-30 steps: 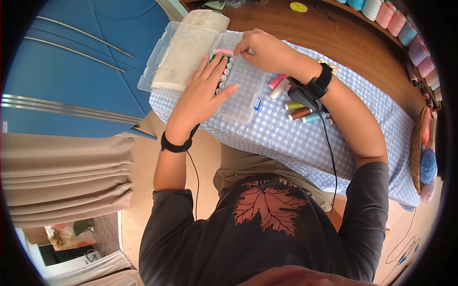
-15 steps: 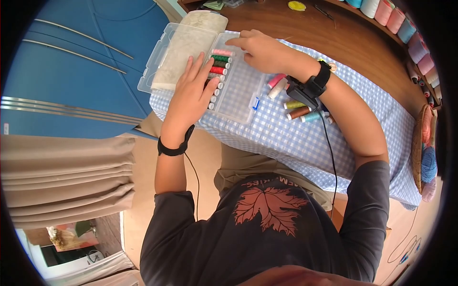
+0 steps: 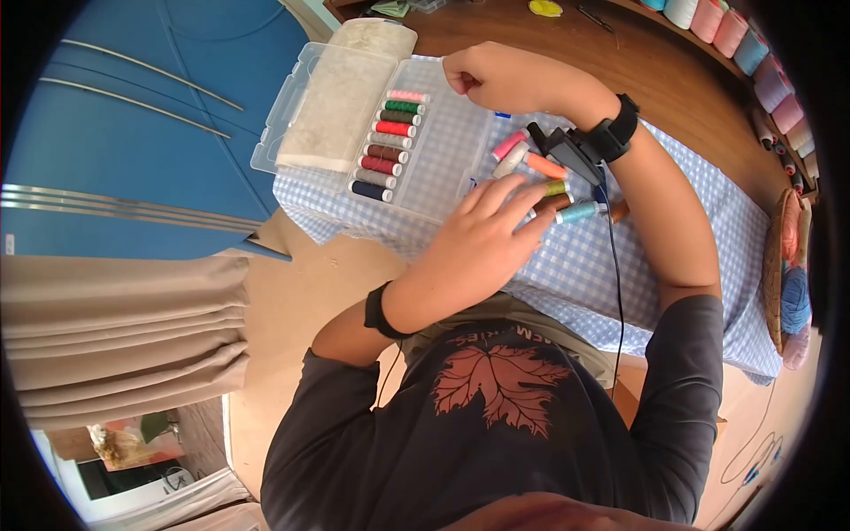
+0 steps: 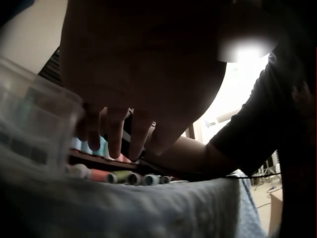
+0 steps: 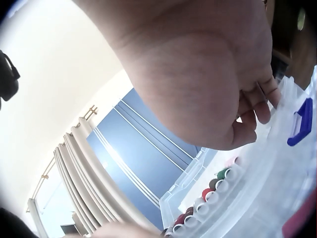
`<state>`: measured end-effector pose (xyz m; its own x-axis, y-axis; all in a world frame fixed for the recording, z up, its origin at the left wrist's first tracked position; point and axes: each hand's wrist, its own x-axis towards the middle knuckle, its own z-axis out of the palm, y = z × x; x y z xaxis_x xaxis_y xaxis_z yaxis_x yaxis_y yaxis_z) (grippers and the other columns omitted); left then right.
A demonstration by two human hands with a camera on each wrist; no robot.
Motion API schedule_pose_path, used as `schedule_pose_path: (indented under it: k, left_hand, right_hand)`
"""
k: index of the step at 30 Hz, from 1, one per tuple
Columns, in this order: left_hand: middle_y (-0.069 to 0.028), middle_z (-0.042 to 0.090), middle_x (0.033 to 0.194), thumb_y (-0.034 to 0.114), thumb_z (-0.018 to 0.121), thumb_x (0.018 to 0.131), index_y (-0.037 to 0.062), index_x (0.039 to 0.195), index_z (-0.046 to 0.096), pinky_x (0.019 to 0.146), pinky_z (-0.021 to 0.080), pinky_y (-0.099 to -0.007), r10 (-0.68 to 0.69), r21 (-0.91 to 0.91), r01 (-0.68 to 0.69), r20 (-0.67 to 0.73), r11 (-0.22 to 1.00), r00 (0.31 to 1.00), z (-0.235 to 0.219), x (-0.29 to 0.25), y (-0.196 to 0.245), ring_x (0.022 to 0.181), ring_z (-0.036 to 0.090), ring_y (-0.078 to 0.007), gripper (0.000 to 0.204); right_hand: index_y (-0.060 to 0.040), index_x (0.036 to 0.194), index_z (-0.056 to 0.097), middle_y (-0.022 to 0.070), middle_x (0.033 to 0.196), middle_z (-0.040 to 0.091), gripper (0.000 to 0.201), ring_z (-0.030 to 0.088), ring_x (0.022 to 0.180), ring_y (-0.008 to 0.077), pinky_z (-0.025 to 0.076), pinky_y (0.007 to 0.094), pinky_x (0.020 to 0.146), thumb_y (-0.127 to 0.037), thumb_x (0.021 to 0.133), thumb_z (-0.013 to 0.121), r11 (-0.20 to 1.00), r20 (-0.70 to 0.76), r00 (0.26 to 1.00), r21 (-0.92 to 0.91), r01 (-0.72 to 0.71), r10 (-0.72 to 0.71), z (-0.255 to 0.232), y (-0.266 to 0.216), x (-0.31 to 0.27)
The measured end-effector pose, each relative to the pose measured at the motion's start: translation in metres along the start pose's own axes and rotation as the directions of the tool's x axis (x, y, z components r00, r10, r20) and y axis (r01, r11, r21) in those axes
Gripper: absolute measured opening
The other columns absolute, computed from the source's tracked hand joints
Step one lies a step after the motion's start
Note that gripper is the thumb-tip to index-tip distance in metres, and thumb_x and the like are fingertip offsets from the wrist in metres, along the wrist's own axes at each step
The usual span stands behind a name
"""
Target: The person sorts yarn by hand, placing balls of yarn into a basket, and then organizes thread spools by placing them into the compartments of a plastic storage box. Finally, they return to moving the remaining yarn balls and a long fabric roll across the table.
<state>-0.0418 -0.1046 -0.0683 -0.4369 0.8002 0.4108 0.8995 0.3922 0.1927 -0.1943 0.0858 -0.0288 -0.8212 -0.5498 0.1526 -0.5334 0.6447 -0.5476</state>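
Observation:
A row of several thread spools, pink at the far end and navy at the near end, lies in a clear plastic box. My left hand hovers with spread fingers over loose spools, its fingertips by an olive spool and a brown one; contact cannot be told. In the left wrist view, that hand hangs above the spool ends. My right hand is above the box's far right corner, fingers curled. The right wrist view shows the hand with nothing clearly held.
Pink, white and orange spools and a light blue one lie on the checked cloth. Left of the row is a folded pale cloth. Large thread cones line a shelf; a basket of yarn stands far right.
My left hand has left the spool row and moved right to the loose spools, uncovering the whole row. My right hand has drawn back slightly to the right, its index finger now curled in.

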Motion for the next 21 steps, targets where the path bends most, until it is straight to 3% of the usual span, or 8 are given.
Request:
schedule_pose_path:
  k: [1,5,7,9,14,15,18,21]
  left_hand:
    - [-0.0097,0.063,0.142,0.019,0.079,0.094,0.0069,0.13,0.075,0.112,0.048,-0.0464,0.0,-0.001,0.0,-0.001,1.0,1.0,0.003,0.002,0.001,0.138,0.055,-0.0315,0.039]
    - [-0.0073,0.063,0.126,0.012,0.072,0.094,0.0045,0.125,0.073,0.103,0.051,-0.0445,-0.022,-0.022,0.023,0.068,0.999,0.997,0.014,0.008,0.004,0.121,0.062,-0.0283,0.031]
    - [-0.0066,0.063,0.121,0.01,0.07,0.094,0.0039,0.123,0.072,0.099,0.053,-0.0433,-0.042,-0.002,0.042,0.095,0.999,0.995,0.021,0.012,0.006,0.115,0.064,-0.0275,0.029]
    - [-0.008,0.062,0.114,0.007,0.067,0.094,0.0038,0.121,0.071,0.092,0.055,-0.0413,-0.037,0.008,0.037,-0.003,0.999,0.999,0.029,0.014,0.008,0.107,0.067,-0.0282,0.027]
    - [-0.0107,0.063,0.114,0.006,0.069,0.093,0.0037,0.121,0.071,0.089,0.057,-0.0424,-0.076,-0.006,0.076,0.012,0.997,0.997,0.036,0.019,0.007,0.105,0.067,-0.0306,0.029]
    - [-0.0114,0.063,0.113,0.006,0.07,0.092,0.0039,0.121,0.071,0.09,0.056,-0.0431,-0.1,-0.034,0.1,0.016,0.994,0.995,0.037,0.019,0.006,0.104,0.068,-0.0317,0.029]
    - [-0.0105,0.064,0.112,0.005,0.074,0.089,0.0072,0.119,0.071,0.089,0.057,-0.0435,-0.108,-0.078,0.11,0.032,0.991,0.994,0.026,0.016,0.005,0.103,0.068,-0.0323,0.031]
    - [-0.0089,0.065,0.111,0.004,0.074,0.087,0.0112,0.118,0.072,0.087,0.057,-0.0442,-0.088,-0.109,0.098,0.086,0.989,0.992,-0.014,0.008,0.007,0.103,0.069,-0.0316,0.032]
  right_hand:
    - [0.0017,0.089,0.059,0.0149,0.078,0.062,0.003,0.059,0.074,0.0307,0.049,0.0436,0.07,0.002,0.087,0.061,1.0,0.001,1.0,-0.003,0.027,-0.027,-0.003,0.0,-0.001]
    - [0.0018,0.086,0.063,0.0139,0.079,0.068,0.003,0.063,0.075,0.0285,0.052,0.0426,0.07,0.001,0.084,0.065,0.998,-0.019,0.999,-0.053,0.037,-0.038,-0.023,-0.01,-0.006]
    - [0.0019,0.089,0.07,0.0128,0.083,0.073,0.011,0.068,0.076,0.0266,0.055,0.0401,0.068,-0.002,0.079,0.071,0.998,0.155,0.988,-0.054,-0.016,0.024,-0.033,-0.019,-0.015]
    - [0.001,0.092,0.074,0.0116,0.082,0.073,0.017,0.068,0.074,0.0256,0.054,0.0408,0.066,-0.004,0.076,0.074,0.996,0.197,0.98,-0.087,0.003,0.015,-0.03,-0.008,-0.017]
    - [0.0009,0.092,0.08,0.0109,0.074,0.073,0.025,0.067,0.065,0.0244,0.052,0.0413,0.057,-0.008,0.068,0.081,0.984,0.337,0.94,-0.178,0.002,0.059,-0.037,-0.018,-0.021]
    - [0.0016,0.09,0.08,0.0113,0.072,0.073,0.026,0.068,0.063,0.0239,0.051,0.0405,0.055,-0.009,0.067,0.082,0.984,0.363,0.925,-0.173,-0.053,0.114,-0.036,-0.021,-0.024]
    - [0.0031,0.087,0.08,0.0126,0.069,0.073,0.026,0.069,0.061,0.0237,0.051,0.0393,0.053,-0.01,0.065,0.084,0.979,0.391,0.903,-0.166,-0.12,0.177,-0.035,-0.029,-0.028]
    - [0.004,0.083,0.08,0.0138,0.068,0.073,0.025,0.072,0.063,0.0241,0.052,0.039,0.054,-0.009,0.063,0.084,0.971,0.419,0.887,-0.207,-0.116,0.195,-0.032,-0.025,-0.025]
